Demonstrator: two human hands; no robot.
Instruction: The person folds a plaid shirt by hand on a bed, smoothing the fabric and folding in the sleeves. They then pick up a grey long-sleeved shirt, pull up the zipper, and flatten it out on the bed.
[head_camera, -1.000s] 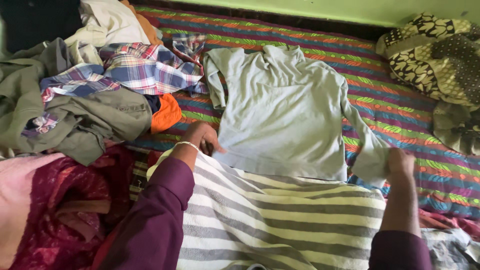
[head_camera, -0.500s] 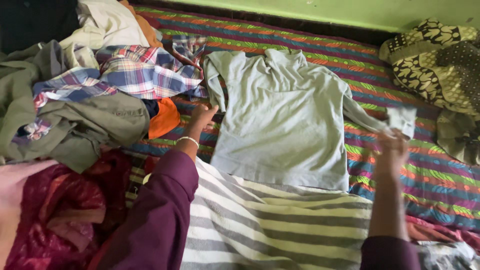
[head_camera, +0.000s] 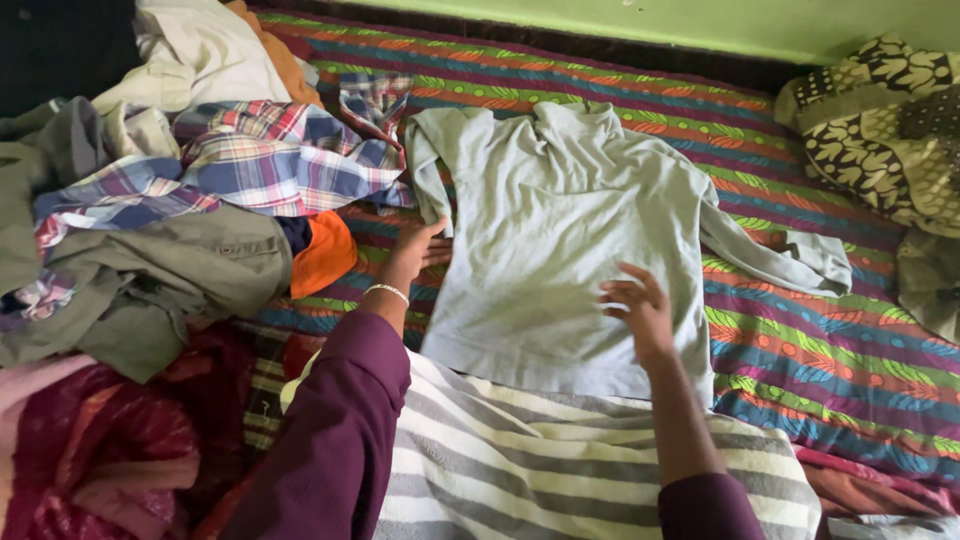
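At the bed's left edge I see a heap of clothes (head_camera: 150, 230): olive garments, a plaid shirt (head_camera: 270, 150), a cream piece and an orange cloth (head_camera: 325, 250) peeking out beside it. A maroon fabric (head_camera: 90, 440) lies at the near left corner.

My left hand (head_camera: 415, 248) sits at the left side of the grey top (head_camera: 560, 240), fingers spread loosely, touching the fabric just below its left sleeve; its grip is open and clamps nothing that I can make out.

The top lies flat in the middle of the bed (head_camera: 820, 340), on the striped multicolour sheet, collar toward the far edge, hem overlapping a grey-and-cream striped towel (head_camera: 540, 460) at the near edge.

My right hand (head_camera: 640, 305) rests on the lower right of the top, fingers open and spread, holding nothing. The right sleeve (head_camera: 790, 255) stretches out toward the right edge, where a patterned blanket (head_camera: 880, 110) fills the far right corner.
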